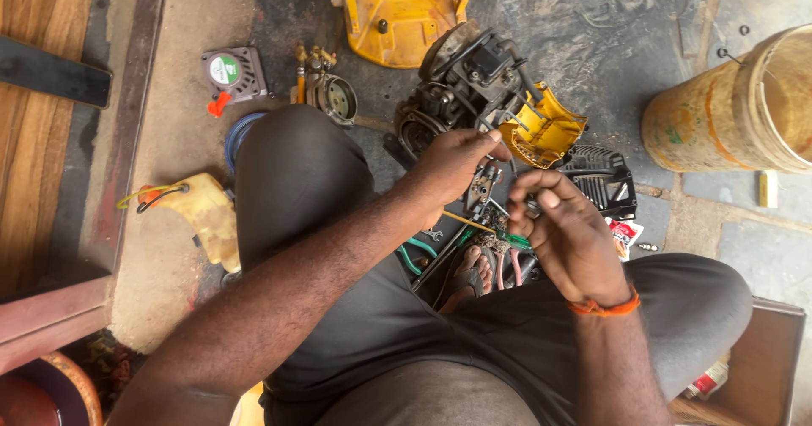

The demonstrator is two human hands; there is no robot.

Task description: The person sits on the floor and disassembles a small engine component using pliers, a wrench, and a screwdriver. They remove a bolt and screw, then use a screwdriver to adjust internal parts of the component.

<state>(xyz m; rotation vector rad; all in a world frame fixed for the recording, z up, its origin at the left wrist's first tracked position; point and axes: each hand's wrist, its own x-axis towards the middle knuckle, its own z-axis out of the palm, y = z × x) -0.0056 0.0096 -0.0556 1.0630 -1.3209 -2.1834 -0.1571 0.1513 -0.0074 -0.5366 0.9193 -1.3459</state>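
Grimy stone floor lies under a stripped engine [474, 87], the landmark. Just below it, the left hand [452, 164] curls its fingers against the engine's edge. The right hand [567, 231] pinches a tiny part, mostly hidden by fingers. Tools [499, 252] beneath are a jumble, hard to tell apart.

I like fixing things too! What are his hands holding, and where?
Both hands, left and right, pinch a small dark metal part between the fingertips; exactly where cannot be told.

Small dark metal part [484, 185]; held between both hands.
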